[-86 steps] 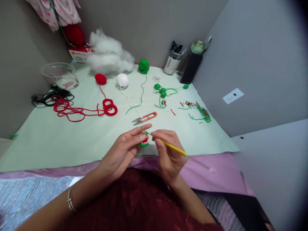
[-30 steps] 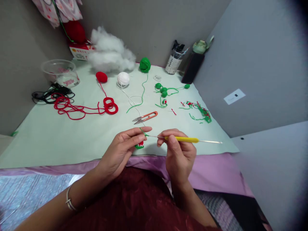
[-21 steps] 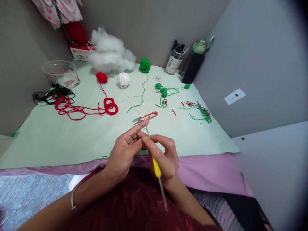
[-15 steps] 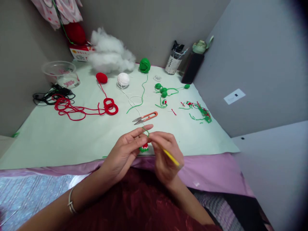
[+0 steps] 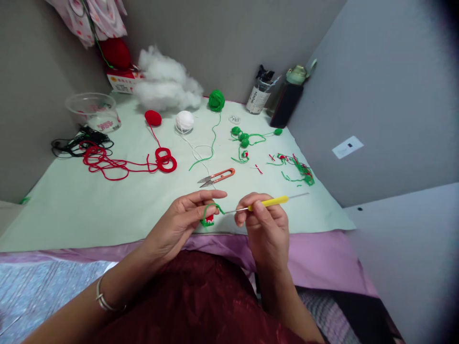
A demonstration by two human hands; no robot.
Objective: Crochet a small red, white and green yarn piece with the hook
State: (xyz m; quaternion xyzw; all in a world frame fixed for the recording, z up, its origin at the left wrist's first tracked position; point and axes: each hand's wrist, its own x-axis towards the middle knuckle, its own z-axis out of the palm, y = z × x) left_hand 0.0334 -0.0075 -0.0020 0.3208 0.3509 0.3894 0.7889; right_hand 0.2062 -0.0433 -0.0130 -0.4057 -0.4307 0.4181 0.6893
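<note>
Between the thumb and fingers of my left hand (image 5: 181, 222) is a small crochet piece (image 5: 208, 220) in red, white and green, partly hidden by the fingers. A green yarn tail (image 5: 219, 207) loops up from it. My right hand (image 5: 268, 224) is closed round the yellow handle of a crochet hook (image 5: 274, 201), which has a thin metal shaft at each end. Its left tip is close to the end of the green tail; whether they touch I cannot tell. Just beyond my hands, orange-handled thread snips (image 5: 217, 177) lie on the table.
Balls of red (image 5: 153, 118), white (image 5: 184, 121) and green yarn (image 5: 216, 101) sit across the back, before white stuffing (image 5: 167, 81). Red crocheted rings (image 5: 166, 160) lie left, yarn scraps (image 5: 303, 172) right. A plastic tub (image 5: 93, 112), a pen cup (image 5: 258, 95) and a dark bottle (image 5: 288, 100) stand behind.
My right hand has moved right, away from my left, and the hook has swung from pointing down toward me to nearly level. The green tail now hangs in a loop over my left fingers.
</note>
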